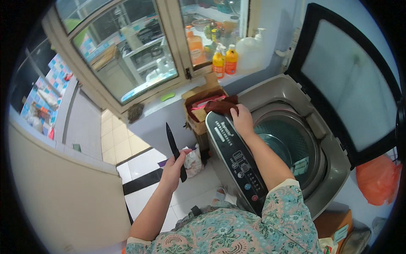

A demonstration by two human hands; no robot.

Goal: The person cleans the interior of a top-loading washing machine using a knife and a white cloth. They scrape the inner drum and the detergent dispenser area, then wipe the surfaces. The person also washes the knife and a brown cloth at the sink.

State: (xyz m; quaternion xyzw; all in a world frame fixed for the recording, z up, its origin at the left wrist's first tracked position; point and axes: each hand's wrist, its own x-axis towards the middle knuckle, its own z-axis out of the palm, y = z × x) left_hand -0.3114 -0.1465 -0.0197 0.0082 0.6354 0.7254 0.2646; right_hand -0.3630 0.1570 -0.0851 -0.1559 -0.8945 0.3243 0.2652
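**Knife in your left hand, dark cloth under your right**

Knife [175,151] first: your left hand [172,171] is clenched around its handle, out over the tiled floor [146,169] to the left of the washing machine [292,148]. The black blade stands nearly upright, its long axis running from your fist up and slightly left, tip pointing toward the window [122,55] above. It hangs clear of the machine, well apart from the control panel [237,158].

Your right hand [242,120] reaches across the far left corner of the washing machine, just past the top end of the control panel. Its fingers are curled down on a dark red cloth [220,106] that lies at that corner; whether they pinch the cloth or only press on it, you cannot tell from here. The cloth sits right against an open cardboard box [198,111] standing beside the machine, below the window sill.

So your right hand is the one on the cloth, and the knife is a good way off to the left of the machine and lower down. The machine's lid [347,76] is raised on the far right side, and the drum [287,142] is open just right of your right forearm. Orange bottles [224,61] stand on the sill behind the machine, and an orange bag [376,180] lies to its right.
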